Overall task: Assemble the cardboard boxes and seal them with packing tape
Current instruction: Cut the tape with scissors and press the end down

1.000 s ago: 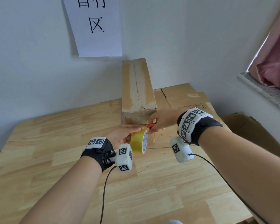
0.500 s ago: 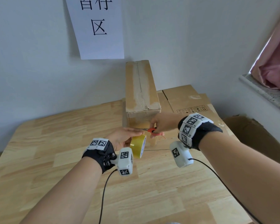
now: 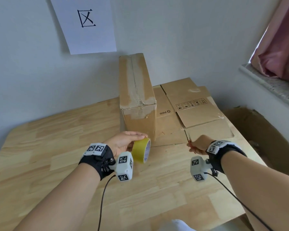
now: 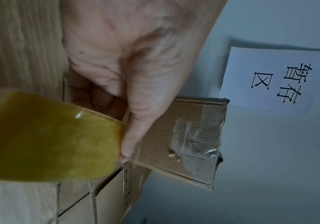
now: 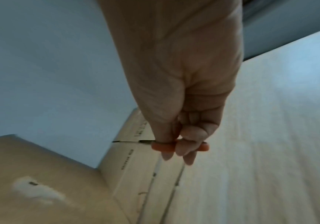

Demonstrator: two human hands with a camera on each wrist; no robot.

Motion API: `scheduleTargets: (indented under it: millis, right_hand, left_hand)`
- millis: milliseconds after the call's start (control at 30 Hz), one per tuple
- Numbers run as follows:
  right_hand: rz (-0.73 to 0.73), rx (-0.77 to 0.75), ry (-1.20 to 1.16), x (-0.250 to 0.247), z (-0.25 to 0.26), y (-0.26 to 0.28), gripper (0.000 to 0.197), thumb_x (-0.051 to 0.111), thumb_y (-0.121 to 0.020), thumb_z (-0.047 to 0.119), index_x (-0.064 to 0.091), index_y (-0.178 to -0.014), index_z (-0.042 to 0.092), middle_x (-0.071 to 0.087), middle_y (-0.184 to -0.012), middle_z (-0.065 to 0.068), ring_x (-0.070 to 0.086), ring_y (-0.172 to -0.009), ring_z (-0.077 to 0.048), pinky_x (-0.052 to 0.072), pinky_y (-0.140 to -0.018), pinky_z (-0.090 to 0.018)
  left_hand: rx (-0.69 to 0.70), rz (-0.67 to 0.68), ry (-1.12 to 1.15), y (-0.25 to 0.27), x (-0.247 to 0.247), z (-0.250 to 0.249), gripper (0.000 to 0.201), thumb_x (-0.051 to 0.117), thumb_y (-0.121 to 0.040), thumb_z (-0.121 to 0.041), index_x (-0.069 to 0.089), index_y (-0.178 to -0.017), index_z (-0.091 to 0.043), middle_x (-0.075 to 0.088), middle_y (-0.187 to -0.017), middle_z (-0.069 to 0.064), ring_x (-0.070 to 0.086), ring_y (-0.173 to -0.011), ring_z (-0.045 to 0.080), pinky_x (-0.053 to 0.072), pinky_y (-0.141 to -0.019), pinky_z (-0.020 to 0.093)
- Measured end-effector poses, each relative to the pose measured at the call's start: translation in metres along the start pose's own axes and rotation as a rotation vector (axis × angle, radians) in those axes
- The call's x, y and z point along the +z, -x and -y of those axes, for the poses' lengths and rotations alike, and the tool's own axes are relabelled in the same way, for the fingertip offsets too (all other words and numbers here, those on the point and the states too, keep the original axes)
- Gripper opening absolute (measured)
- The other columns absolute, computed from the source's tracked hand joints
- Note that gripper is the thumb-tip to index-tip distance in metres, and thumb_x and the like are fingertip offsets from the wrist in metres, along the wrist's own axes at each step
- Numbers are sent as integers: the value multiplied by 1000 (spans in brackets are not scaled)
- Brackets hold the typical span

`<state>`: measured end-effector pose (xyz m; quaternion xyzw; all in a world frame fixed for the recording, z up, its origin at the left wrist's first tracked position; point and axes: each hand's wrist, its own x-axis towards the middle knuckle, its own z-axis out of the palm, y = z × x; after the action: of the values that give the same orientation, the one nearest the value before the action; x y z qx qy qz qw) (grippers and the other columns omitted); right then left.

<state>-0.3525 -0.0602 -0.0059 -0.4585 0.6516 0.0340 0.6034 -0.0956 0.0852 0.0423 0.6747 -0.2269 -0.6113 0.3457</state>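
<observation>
The light, stiff tape roll (image 3: pixel 141 150) is gripped in the left hand (image 3: pixel 123 142); scissors (image 5: pixel 180 147) are clasped by the right hand (image 3: pixel 199 145); the box (image 3: pixel 137 100) ahead is best taken by its edges.

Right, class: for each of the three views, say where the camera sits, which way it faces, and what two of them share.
Head: worn on the head, looks forward and down at the table; both forearms show.
Left wrist: looks along the left hand gripping the tape roll.
Right wrist: looks along the right hand gripping orange-handled scissors.
Shared: head and left wrist both show the upright box and wall sign.
</observation>
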Motion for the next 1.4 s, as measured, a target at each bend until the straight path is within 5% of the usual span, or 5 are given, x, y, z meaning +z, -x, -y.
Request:
scheduleTargets:
  millis: [100, 200, 467, 767, 1400]
  right_hand:
    - [-71, 7, -18, 0, -33, -15, 14, 63, -87, 4, 58, -76, -2, 63, -63, -14, 61, -58, -21, 55, -70, -27]
    - [-65, -57, -79, 3, -46, -16, 15, 56, -90, -3, 52, -78, 6, 58, -82, -10, 61, -63, -14, 55, -57, -20]
    - [-153, -150, -105, -1, -32, -8, 28, 50, -95, 13, 57, -122, 8, 59, -125, -16, 59, -111, -30, 49, -76, -28]
    - [370, -408, -272, 9, 22, 45, 30, 62, -90, 25, 62, -115, 9, 65, -109, -3, 60, -102, -18, 52, -90, -34]
    - [158, -468, -223, -8, 11, 45, 5, 55, -94, 8, 57, -90, 6, 66, -85, -10, 66, -78, -22, 57, -73, -28]
  left_hand:
    - [-9, 42, -4, -2, 9, 1, 13, 67, -87, -24, 74, -97, -19, 72, -98, 3, 61, -83, 17, 50, -72, 29]
    - [-32, 47, -57, -4, 19, 1, 17, 63, -89, -32, 74, -96, -20, 70, -96, 3, 60, -79, 16, 48, -71, 27]
    - [9, 148, -103, -10, 36, -1, 19, 59, -92, -17, 69, -109, -17, 69, -92, -2, 62, -75, 9, 50, -64, 18]
    - [97, 124, -83, -27, 68, -13, 20, 60, -92, -15, 68, -109, -18, 69, -100, 3, 61, -84, 14, 47, -75, 24]
    - [72, 150, -95, -40, 121, -26, 34, 61, -92, -15, 61, -126, -19, 68, -106, 5, 64, -86, 13, 51, -84, 25]
